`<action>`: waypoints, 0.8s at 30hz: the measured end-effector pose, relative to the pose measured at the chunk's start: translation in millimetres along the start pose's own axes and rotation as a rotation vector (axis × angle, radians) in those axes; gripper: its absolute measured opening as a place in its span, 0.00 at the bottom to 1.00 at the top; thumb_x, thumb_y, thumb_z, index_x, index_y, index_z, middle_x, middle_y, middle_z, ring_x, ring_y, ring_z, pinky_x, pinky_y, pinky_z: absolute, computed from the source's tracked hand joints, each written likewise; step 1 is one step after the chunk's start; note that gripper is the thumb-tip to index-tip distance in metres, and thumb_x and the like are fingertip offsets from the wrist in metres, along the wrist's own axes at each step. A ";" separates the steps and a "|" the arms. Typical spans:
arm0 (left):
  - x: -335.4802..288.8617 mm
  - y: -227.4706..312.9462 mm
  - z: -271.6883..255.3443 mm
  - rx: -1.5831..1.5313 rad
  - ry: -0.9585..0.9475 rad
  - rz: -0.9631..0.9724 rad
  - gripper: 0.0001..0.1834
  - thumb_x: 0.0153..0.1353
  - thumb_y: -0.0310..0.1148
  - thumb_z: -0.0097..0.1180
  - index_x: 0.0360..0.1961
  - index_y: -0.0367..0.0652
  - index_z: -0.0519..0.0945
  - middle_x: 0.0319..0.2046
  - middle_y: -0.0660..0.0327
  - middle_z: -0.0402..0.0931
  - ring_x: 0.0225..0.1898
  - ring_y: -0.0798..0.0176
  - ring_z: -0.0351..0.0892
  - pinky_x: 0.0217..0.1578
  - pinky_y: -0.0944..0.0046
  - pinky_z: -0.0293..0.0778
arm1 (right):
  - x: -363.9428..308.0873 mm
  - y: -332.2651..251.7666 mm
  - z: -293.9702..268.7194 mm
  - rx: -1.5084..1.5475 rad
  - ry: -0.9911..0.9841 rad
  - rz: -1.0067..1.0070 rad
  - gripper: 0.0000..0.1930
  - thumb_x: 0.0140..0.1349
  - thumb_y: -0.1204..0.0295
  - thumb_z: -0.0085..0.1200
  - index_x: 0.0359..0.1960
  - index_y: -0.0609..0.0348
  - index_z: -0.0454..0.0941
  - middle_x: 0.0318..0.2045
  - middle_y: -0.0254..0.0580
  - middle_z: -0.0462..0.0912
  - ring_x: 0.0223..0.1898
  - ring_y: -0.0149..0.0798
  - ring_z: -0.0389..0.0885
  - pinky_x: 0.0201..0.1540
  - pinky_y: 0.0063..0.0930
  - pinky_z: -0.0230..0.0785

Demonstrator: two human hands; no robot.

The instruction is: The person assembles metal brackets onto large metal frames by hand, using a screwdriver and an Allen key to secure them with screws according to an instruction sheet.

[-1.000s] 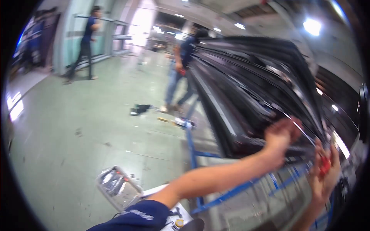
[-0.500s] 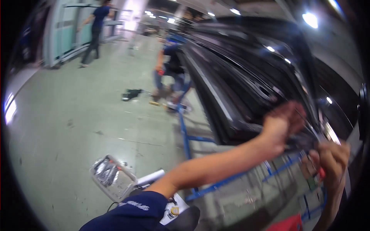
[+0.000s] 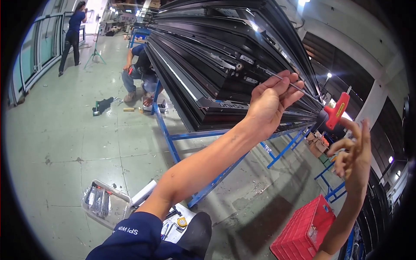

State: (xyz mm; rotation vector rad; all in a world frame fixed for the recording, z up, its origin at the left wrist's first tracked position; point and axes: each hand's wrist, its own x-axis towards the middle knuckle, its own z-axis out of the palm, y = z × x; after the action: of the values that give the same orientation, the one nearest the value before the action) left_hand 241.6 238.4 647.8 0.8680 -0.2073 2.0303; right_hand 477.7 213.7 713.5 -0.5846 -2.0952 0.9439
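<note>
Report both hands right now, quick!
Left hand: closed, fingertips holding the metal shaft.
Right hand: open, by the red T-handle; can't tell if touching.

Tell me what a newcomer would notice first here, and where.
The big stack of dark frames on a blue stand dominates the upper middle. At its right end, a tool with a bright red handle stands out, its shaft in the left hand, the open right hand beside the handle. A red crate sits lower right.
</note>
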 end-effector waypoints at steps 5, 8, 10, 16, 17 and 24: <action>0.3 5.7 -5.4 -0.016 -0.064 0.052 0.11 0.70 0.28 0.44 0.49 0.34 0.73 0.44 0.57 0.76 0.50 0.60 0.78 0.53 0.60 0.80 | 32.0 4.5 44.4 -0.168 0.187 -0.229 0.21 0.71 0.62 0.44 0.61 0.60 0.68 0.40 0.42 0.82 0.17 0.20 0.74 0.17 0.12 0.63; -7.2 6.3 7.5 -0.122 0.016 -0.001 0.11 0.71 0.29 0.43 0.48 0.35 0.73 0.42 0.58 0.76 0.48 0.62 0.79 0.53 0.59 0.80 | 44.5 16.7 31.8 -0.384 0.135 -0.711 0.20 0.66 0.79 0.48 0.60 0.61 0.69 0.47 0.45 0.81 0.22 0.24 0.78 0.20 0.13 0.67; -9.8 7.5 5.7 -0.085 0.016 -0.026 0.12 0.71 0.31 0.44 0.50 0.36 0.73 0.41 0.60 0.76 0.48 0.63 0.78 0.54 0.57 0.80 | 46.2 21.0 30.1 -0.368 0.044 -0.740 0.21 0.64 0.84 0.45 0.60 0.61 0.70 0.50 0.47 0.80 0.24 0.26 0.81 0.24 0.14 0.70; -9.3 3.2 0.7 -0.046 0.024 -0.076 0.16 0.71 0.34 0.44 0.57 0.44 0.68 0.44 0.66 0.73 0.48 0.66 0.76 0.55 0.55 0.79 | 33.5 -6.5 19.3 0.213 -0.075 0.065 0.22 0.64 0.61 0.53 0.53 0.63 0.75 0.38 0.51 0.82 0.19 0.30 0.81 0.15 0.17 0.70; -8.7 3.7 -0.4 -0.057 0.001 -0.078 0.17 0.71 0.35 0.44 0.58 0.45 0.67 0.45 0.66 0.72 0.50 0.66 0.75 0.56 0.53 0.78 | 38.9 -2.9 17.0 0.081 -0.039 0.040 0.21 0.62 0.62 0.56 0.52 0.63 0.75 0.36 0.48 0.83 0.18 0.30 0.80 0.15 0.16 0.69; -2.5 5.9 1.4 0.140 0.106 -0.104 0.16 0.69 0.35 0.49 0.53 0.37 0.71 0.46 0.57 0.76 0.49 0.62 0.79 0.50 0.62 0.82 | 43.5 21.2 18.0 -1.505 0.163 -1.275 0.29 0.47 0.78 0.68 0.54 0.63 0.74 0.41 0.45 0.82 0.34 0.34 0.83 0.32 0.28 0.77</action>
State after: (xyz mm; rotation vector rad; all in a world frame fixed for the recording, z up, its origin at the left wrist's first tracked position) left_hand 238.5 232.7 648.3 0.8366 0.0384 2.0043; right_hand 439.0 247.4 708.4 0.1347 -2.0569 -1.4109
